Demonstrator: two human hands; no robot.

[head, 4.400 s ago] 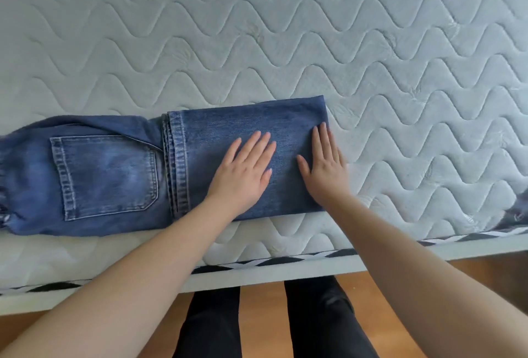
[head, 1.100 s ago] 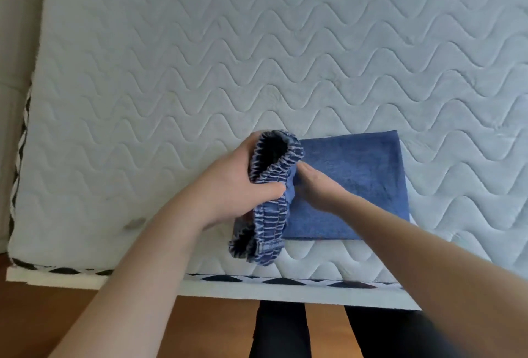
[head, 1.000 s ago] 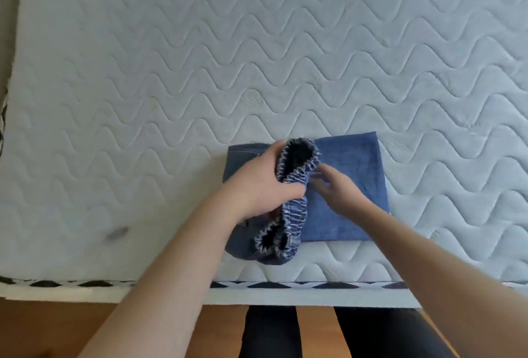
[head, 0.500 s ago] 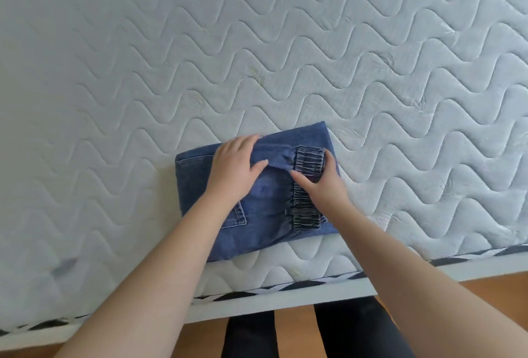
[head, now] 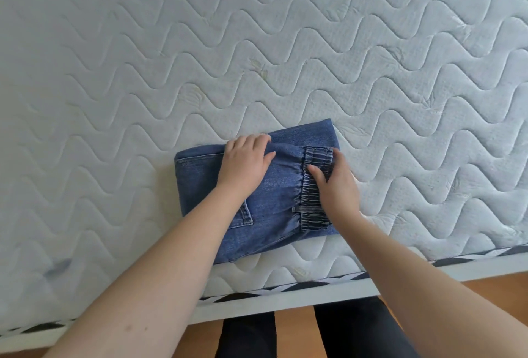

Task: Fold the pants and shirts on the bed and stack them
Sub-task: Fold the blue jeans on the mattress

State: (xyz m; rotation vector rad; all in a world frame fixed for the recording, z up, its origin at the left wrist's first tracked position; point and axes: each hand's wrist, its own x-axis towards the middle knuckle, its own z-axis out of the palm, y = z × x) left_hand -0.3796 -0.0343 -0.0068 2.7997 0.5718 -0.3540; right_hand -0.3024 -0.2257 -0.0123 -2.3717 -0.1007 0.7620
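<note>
A pair of blue jeans [head: 200, 183] lies folded into a compact rectangle near the front edge of the bed. Its elastic waistband [head: 310, 214] lies on top at the right side, and a back pocket shows under my left forearm. My left hand [head: 244, 164] rests on the upper layer, its fingers curled over the fabric's far edge. My right hand [head: 335, 183] holds the waistband, thumb on top and fingers wrapped round its right edge. No shirts are in view.
The white quilted mattress [head: 285, 43] fills the frame beyond the jeans. Its front edge with black-and-white trim [head: 328, 280] runs below, then wooden floor [head: 294, 334] and my dark-trousered legs. A small grey mark [head: 58, 267] sits at the front left.
The waistband half, held up in my left hand a second ago, has been laid over to the right onto the folded legs. Both hands have stayed on the bundle since.
</note>
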